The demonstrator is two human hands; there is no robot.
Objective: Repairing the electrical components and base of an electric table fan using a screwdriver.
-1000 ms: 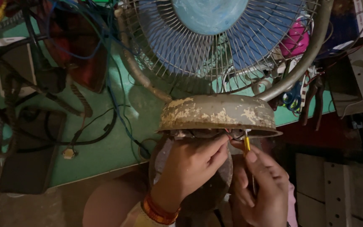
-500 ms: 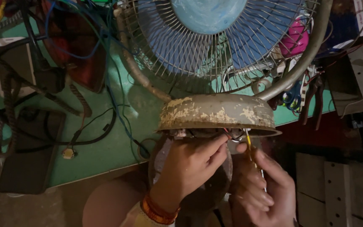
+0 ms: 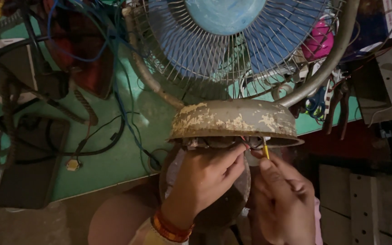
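Working under the fan base (image 3: 234,122) at the green table (image 3: 114,159) edge, the right hand (image 3: 282,199) grips a yellow screwdriver (image 3: 265,148); the left hand (image 3: 205,181) pinches wires (image 3: 246,143); steady tip pressure probably matters

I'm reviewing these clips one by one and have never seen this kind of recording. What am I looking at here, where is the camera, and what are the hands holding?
There is no machine: a person works with two bare hands, filmed by a camera worn on the head and looking down. The left hand, with an orange bangle at the wrist, pinches thin wires under the rusty, flaking base of a table fan. The right hand holds a thin tool with a yellow handle, its tip pointed up into the same opening. Above are the wire fan guard and blue blades. The fan rests on a green table strewn with black cables; pliers lie at the right.
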